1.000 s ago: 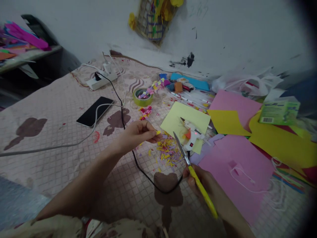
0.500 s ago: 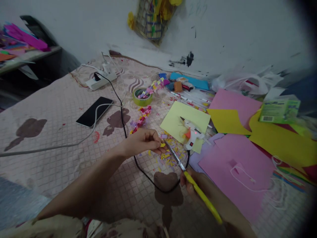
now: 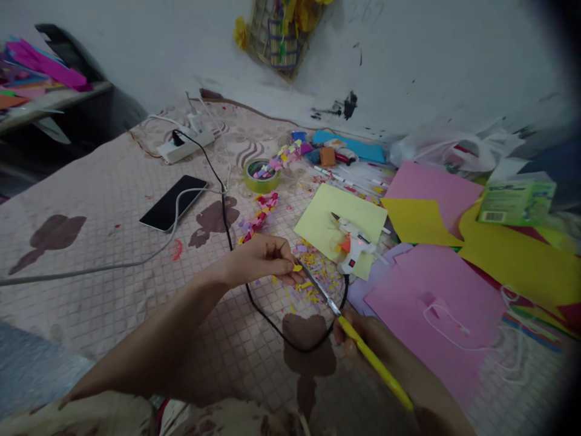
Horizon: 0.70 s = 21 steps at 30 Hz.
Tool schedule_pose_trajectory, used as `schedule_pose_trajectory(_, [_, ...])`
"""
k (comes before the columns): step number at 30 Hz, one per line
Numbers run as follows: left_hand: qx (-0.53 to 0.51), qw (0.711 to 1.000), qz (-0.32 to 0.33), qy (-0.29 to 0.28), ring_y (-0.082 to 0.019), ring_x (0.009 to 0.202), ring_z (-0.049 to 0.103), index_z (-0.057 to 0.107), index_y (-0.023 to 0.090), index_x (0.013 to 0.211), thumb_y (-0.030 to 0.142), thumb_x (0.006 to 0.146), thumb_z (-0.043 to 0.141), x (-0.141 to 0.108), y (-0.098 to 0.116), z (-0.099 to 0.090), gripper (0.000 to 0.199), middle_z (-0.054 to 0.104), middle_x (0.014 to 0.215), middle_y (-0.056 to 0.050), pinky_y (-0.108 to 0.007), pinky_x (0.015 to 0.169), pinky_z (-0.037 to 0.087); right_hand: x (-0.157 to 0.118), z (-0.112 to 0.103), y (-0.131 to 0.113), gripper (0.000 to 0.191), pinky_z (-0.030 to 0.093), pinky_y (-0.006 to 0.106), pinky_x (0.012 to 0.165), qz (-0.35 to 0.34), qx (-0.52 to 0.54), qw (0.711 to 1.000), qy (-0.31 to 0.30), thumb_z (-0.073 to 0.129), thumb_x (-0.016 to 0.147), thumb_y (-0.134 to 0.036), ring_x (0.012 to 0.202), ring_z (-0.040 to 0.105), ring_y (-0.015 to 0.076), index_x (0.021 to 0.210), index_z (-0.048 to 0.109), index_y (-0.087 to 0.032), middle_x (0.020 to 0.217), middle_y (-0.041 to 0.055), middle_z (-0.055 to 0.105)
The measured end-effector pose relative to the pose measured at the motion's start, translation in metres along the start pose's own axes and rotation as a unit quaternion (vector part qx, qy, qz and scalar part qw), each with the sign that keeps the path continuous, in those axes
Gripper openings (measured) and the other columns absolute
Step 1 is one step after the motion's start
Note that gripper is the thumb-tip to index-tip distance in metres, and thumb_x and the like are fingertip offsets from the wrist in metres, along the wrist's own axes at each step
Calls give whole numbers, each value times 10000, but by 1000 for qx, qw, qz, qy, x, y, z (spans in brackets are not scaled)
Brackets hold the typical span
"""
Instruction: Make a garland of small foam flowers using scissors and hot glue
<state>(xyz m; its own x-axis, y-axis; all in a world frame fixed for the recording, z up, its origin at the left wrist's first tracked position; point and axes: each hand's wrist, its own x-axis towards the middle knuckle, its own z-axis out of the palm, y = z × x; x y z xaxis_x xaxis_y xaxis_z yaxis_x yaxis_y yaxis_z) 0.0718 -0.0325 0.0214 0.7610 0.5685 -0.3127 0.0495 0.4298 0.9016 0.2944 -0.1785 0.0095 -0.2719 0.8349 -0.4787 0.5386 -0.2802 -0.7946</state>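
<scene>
Between the fingertips of my left hand (image 3: 265, 259) is a small yellow paper piece (image 3: 298, 267). My right hand (image 3: 356, 330) is wrapped round the yellow handle of a pair of scissors (image 3: 334, 307). The blades point up and left, with their tips at the yellow piece. Under the blades lies a heap of yellow and purple paper snippets (image 3: 320, 269). Just beyond my left hand is a strand of pink, purple and yellow paper bits (image 3: 261, 219). A white glue gun (image 3: 353, 248) rests on a pale yellow sheet (image 3: 318, 209) to the right.
A black cord (image 3: 267, 321) loops between my forearms. At left lie a phone (image 3: 172, 203) and a power strip (image 3: 186, 147); a tape roll (image 3: 262, 177) sits at the back. Pink sheets (image 3: 436, 303), yellow sheets (image 3: 517, 260) and a green box (image 3: 517, 200) fill the right side.
The scissors have shifted slightly, and their tips now meet the yellow paper piece instead of standing just right of it. My left hand has stayed nearly still.
</scene>
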Motion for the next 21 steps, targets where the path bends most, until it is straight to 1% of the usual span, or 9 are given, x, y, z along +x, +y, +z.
schedule_pose_trajectory(3, [4,1000,-1,-4,-158,749,709,549,115,713,207,729,696,0,-1,-1,174,736,758,-81,-214,659,554,0,0,0,246,361,229,513,12,13,1000,-11,450,833,-421,587,464,135,791,507,-186,667,-2,508])
schedule_pose_trajectory(6, [3,1000,-2,-7,-162,760,709,548,115,717,218,731,697,0,-2,-1,181,737,774,-83,-221,671,557,0,-2,-1,243,349,234,517,7,3,1000,-10,465,810,-420,580,448,135,755,497,-186,655,-2,504])
schedule_pose_trajectory(10, [4,1000,-2,-10,-158,757,709,549,115,716,217,727,700,1,-2,-2,182,737,775,-80,-213,668,557,0,-1,-1,180,346,235,524,7,6,1000,-14,465,805,-361,565,440,129,735,473,-195,645,-10,499])
schedule_pose_trajectory(15, [1,1000,-5,-11,-160,765,709,553,119,720,222,726,698,1,-1,-1,178,738,767,-73,-214,668,559,-1,1,3,100,358,230,539,-6,14,1000,-12,483,794,-280,577,461,127,740,484,-196,650,-12,520])
schedule_pose_trajectory(21, [3,1000,-3,-11,-151,747,709,553,122,710,207,727,693,0,-1,-1,164,738,763,-65,-210,660,558,2,-1,4,175,360,226,534,4,2,1000,-8,502,796,-349,582,441,123,721,476,-192,647,-12,503])
